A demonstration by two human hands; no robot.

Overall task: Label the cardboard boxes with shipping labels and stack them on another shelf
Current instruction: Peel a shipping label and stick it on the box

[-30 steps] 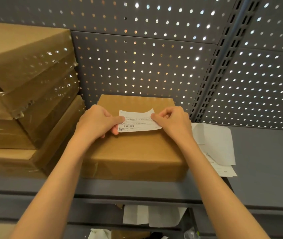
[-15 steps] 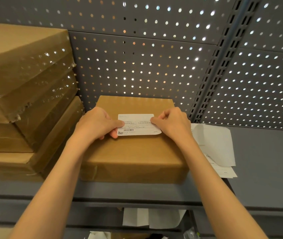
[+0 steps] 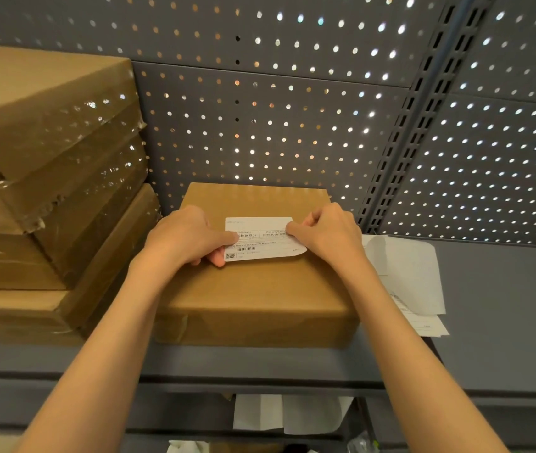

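Observation:
A flat brown cardboard box (image 3: 253, 295) lies on the grey shelf (image 3: 505, 315) in front of me. A white shipping label (image 3: 261, 238) with a barcode and a QR code lies flat on the box's top, toward its far half. My left hand (image 3: 185, 237) pinches the label's left edge, thumb on top and a finger under the lower left corner. My right hand (image 3: 328, 233) pinches the label's right edge with its fingertips.
A stack of several taped cardboard boxes (image 3: 47, 178) stands at the left, touching the box's side. Loose white label sheets (image 3: 404, 276) lie on the shelf to the right. A perforated grey back panel (image 3: 260, 125) closes the rear. More white papers (image 3: 286, 413) sit on the shelf below.
The label was held up and tilted above the box; both hands have lowered it, and it now lies flat against the box top.

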